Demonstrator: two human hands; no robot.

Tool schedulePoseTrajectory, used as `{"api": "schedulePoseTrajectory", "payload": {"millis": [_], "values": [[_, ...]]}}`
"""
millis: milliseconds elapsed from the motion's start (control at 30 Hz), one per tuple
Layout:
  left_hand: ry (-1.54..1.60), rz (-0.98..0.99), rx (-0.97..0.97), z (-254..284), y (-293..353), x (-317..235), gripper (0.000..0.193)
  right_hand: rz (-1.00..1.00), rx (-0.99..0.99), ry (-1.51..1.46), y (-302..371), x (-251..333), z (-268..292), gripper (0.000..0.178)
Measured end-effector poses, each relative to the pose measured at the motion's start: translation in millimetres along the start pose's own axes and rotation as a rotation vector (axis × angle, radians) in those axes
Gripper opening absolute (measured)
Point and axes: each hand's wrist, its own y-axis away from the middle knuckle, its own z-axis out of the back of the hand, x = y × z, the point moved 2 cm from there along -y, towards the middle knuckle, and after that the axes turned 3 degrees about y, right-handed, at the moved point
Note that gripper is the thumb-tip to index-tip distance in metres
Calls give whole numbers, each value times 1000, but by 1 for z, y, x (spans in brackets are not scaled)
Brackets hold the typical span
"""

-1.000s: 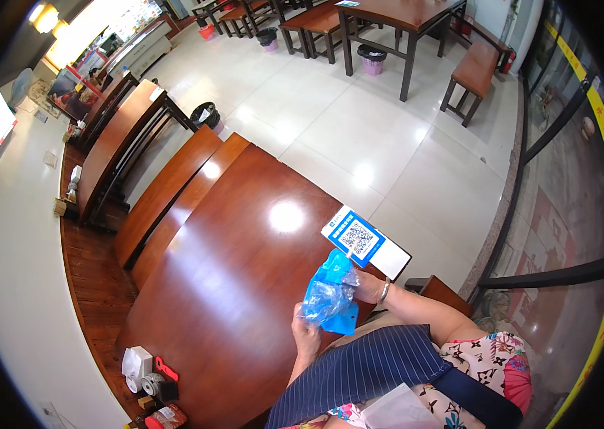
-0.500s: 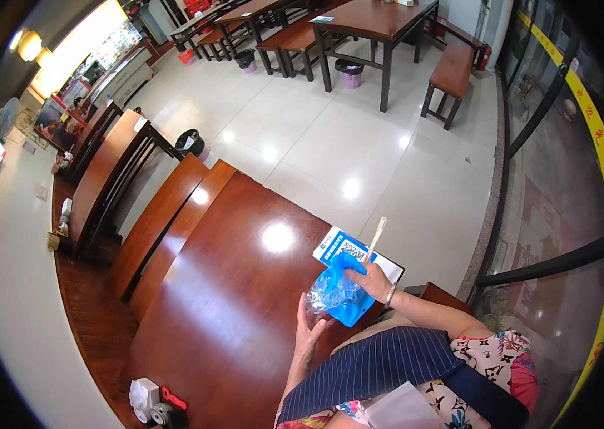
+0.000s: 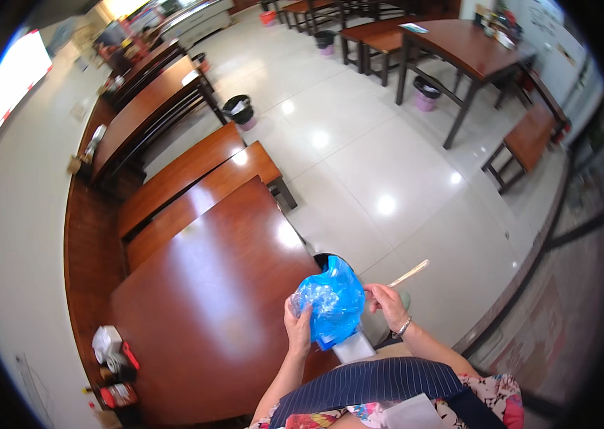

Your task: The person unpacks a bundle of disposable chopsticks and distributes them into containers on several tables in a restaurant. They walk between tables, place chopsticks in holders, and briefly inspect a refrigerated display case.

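Observation:
In front of me at the table's near right corner is a crumpled blue plastic bag (image 3: 343,293) with clear crinkled plastic (image 3: 321,299) against its left side. My left hand (image 3: 298,327) grips this bundle from the left, thumb in front. On the other side, my right hand (image 3: 385,306) has its fingertips at the bag's right edge; whether they pinch it is unclear. Pale thin sticks (image 3: 411,272), like wooden chopsticks, stick out from that hand toward the upper right. Below the bag, a white card or booklet (image 3: 354,347) is partly covered.
The brown table (image 3: 209,314) spreads to my left, with a tissue box (image 3: 107,342) and a red-lidded jar (image 3: 117,395) by the wall. Benches (image 3: 202,207) stand beyond it. A dark bin (image 3: 325,259) shows behind the bag. Glass panels (image 3: 566,286) line the right.
My right hand has shifted rightward, from the bag's top to its edge, and the blue bag is more spread out. The sticks tilt lower to the right. My view has turned.

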Motion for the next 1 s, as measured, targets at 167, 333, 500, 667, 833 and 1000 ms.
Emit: {"api": "schedulePoseTrajectory", "payload": {"millis": [167,333,500,667,833,1000], "values": [[-865,-366,-292,-25,-23,58,28,-49,-229,141,-37,45,126,26],[-1124,-453,-358,-37,-28,66,28,-308,-20,213,-37,65,214,28],[-1211,-414,-378,-41,-27,67,30,-457,317,246,-27,53,211,29],[-1235,-362,-400,-49,-28,61,32,-337,507,363,-51,58,206,30],[-1243,-274,-424,-53,-29,55,32,-304,658,539,-114,95,204,34],[-1315,-190,-559,-74,-71,44,28,-234,515,502,-198,138,205,43]]}}
